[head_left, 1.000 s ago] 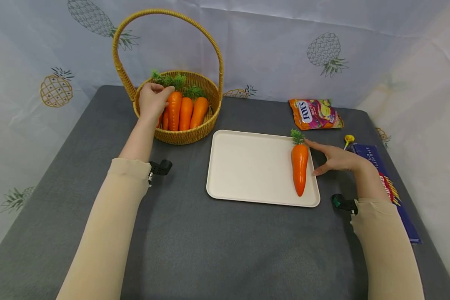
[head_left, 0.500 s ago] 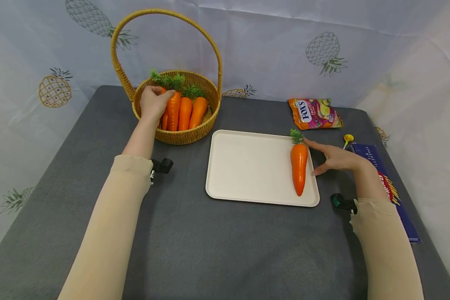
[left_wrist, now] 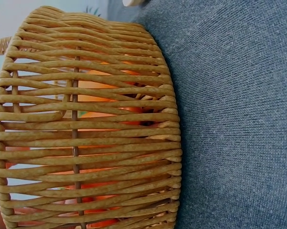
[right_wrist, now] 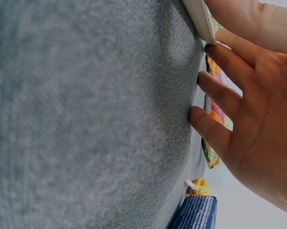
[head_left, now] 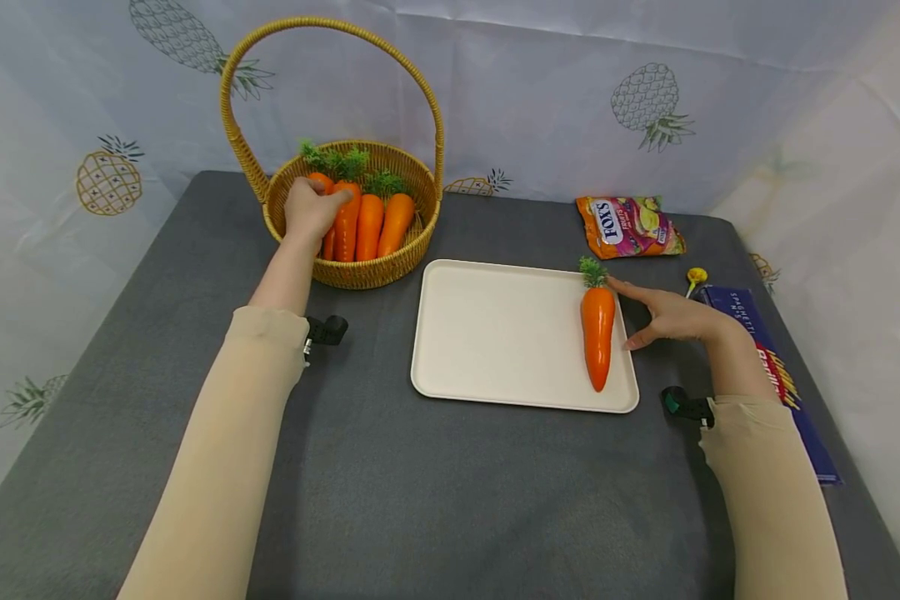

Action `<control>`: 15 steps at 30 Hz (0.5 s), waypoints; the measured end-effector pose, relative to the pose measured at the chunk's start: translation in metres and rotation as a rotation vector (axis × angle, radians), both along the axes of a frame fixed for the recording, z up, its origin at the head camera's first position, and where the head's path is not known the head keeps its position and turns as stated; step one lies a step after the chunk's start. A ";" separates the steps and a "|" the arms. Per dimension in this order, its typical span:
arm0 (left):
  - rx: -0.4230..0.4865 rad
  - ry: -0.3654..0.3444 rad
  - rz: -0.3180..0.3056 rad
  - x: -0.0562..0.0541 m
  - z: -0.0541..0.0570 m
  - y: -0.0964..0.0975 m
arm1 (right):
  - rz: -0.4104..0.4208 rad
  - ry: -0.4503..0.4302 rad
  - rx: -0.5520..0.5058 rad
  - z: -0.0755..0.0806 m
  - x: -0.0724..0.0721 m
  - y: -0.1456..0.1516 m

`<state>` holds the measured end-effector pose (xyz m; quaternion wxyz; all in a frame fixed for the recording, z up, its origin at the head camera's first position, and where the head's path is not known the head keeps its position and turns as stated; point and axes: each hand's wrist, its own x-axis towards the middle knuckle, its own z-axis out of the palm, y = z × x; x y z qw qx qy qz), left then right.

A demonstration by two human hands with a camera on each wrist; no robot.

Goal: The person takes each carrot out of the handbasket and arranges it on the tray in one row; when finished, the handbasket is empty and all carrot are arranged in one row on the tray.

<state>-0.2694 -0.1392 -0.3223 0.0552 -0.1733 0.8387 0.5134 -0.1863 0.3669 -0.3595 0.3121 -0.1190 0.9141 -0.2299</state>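
My left hand (head_left: 309,208) reaches into the wicker basket (head_left: 375,273), its fingers and thumb around the upper part of an orange toy carrot (head_left: 321,179) at the basket's left side. Its fingertips are partly hidden among the carrots. Several more carrots (head_left: 369,225) with green tops lie beside it. Through the weave of the basket (left_wrist: 129,143), orange shows in the left wrist view. My right hand (head_left: 671,317) rests at the right edge of the cream tray (head_left: 495,333), thumb and fingers spread. A single carrot (head_left: 597,337) lies on that tray, close to the right fingertips.
A FOX'S candy bag (head_left: 630,227) lies behind the tray. To the right are a yellow lollipop (head_left: 696,277) and a blue spaghetti box (head_left: 780,375), partly under the right forearm. The basket's tall handle (head_left: 337,25) arches above it. A pineapple-print cloth (head_left: 525,108) hangs behind.
My left hand has shifted slightly down and right inside the basket, showing more of the carrot top behind its fingers. The right hand and the tray stay put.
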 end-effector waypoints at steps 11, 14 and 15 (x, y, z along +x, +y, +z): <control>-0.081 -0.025 -0.025 -0.002 -0.001 0.004 | 0.004 0.002 -0.002 -0.001 0.000 0.001; -0.115 -0.025 -0.029 -0.002 -0.002 0.004 | 0.005 0.002 -0.002 -0.001 0.000 0.002; -0.126 -0.026 -0.032 -0.002 -0.002 0.004 | 0.003 0.001 -0.003 -0.001 0.000 0.002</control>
